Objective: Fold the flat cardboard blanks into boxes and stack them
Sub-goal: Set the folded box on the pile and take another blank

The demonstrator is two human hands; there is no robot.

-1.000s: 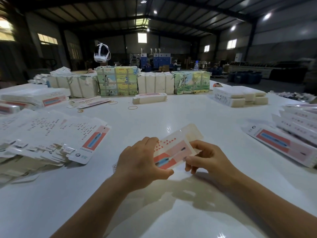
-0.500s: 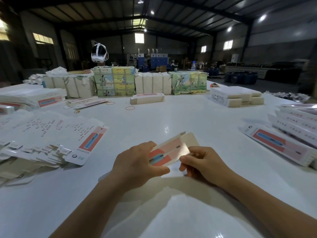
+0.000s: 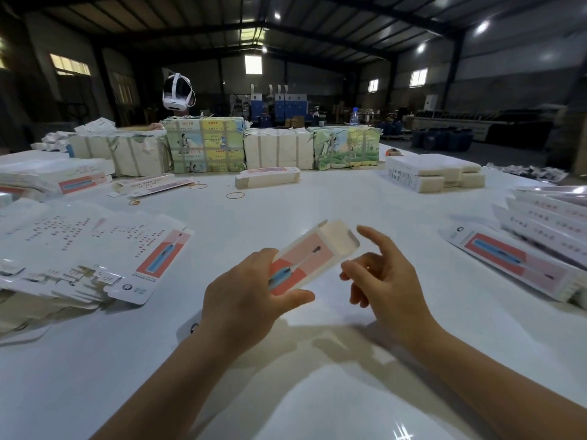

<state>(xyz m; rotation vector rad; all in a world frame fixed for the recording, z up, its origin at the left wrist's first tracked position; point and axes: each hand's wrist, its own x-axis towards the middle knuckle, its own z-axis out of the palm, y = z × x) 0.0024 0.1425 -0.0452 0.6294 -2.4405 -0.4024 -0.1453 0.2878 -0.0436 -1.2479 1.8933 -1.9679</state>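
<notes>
Hands work low in the centre of the frame, above the white table point(image 3: 317, 392). The left hand point(image 3: 244, 300) pinches the near end of the half-opened box point(image 3: 305, 262), thumb under and fingers over — likely to keep it steady in the air while its far end gets worked. The right hand point(image 3: 378, 281) is off the card, just beside it, fingers loosely spread with the forefinger raised, holding nothing; I'd guess it is poised to tuck the end flap. The box itself is slim and white, with a coral-and-pink panel showing a blue toothbrush-like drawing, its pale far flap standing open. At left, the heap of flat blanks point(image 3: 79, 258) lies fanned within reach; at right, the finished boxes point(image 3: 524, 262) sit stacked. Further back, wrapped bundles point(image 3: 206, 147) line the table's far side.
</notes>
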